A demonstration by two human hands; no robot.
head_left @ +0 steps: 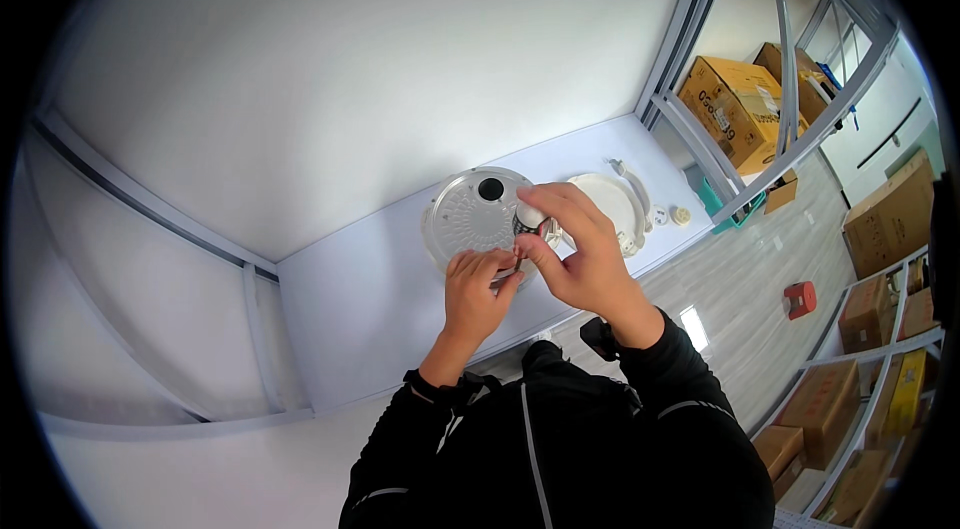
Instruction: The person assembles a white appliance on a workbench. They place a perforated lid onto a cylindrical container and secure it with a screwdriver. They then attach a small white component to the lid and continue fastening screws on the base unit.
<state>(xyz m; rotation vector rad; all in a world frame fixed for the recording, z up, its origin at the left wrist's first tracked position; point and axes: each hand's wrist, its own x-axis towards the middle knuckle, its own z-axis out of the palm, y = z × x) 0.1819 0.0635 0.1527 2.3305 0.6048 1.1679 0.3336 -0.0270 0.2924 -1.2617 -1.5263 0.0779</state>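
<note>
My right hand (590,264) is closed around a small part with a white rounded top (530,217) and a dark mesh-like side. Close beside it, my left hand (478,297) pinches something thin and dark against the part's lower end; the fingers cover most of it. Both hands work above the front edge of a round silver disc (470,219) with a radial pattern and a black round spot (490,189). A white round shell (612,204) lies to the right, partly behind my right hand.
On the white table (365,299) a curved white handle-like piece (634,185) and small round parts (681,216) lie at the right end. Metal frame posts and a wall border the table. Cardboard boxes (738,109), a red box (799,300) and loaded shelves stand right.
</note>
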